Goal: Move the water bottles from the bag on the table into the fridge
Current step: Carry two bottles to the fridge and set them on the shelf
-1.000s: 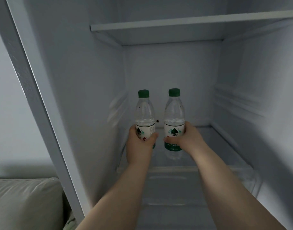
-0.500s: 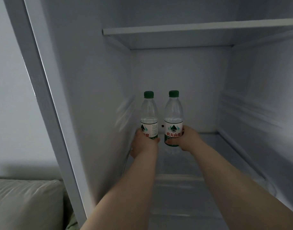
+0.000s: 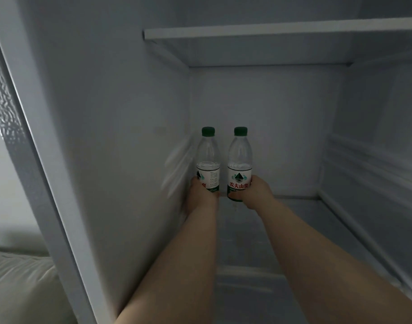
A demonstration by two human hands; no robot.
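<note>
The left grip (image 3: 201,195) is clamped round the lower part of the left bottle (image 3: 208,157). The right grip (image 3: 258,192) is clamped the same way on the right bottle (image 3: 239,157). Each bottle rises upright at 12 o'clock from its grip, so the clear shoulders and green caps (image 3: 208,131) stand above the knuckles. The hands cover the bases, and whether the bottles rest on the shelf (image 3: 293,218) or hang just over it cannot be told.

The two bottles stand side by side, close but apart, deep inside the fridge (image 3: 130,113) near its back wall. The left bottle sits just beside the left wall, in the rear corner. The right bottle is at 3 o'clock from it, and its white label (image 3: 239,177) with red characters faces the camera. The right grip wraps that bottle from its 3 o'clock side, and the left grip covers its bottle from 7 o'clock.

Both forearms (image 3: 191,265) reach in from 6 o'clock over the shelf. An upper shelf (image 3: 282,30) spans the compartment at 12 o'clock, well above the caps. Outside the fridge, at 8 o'clock, lies a pale cushion (image 3: 20,288).
</note>
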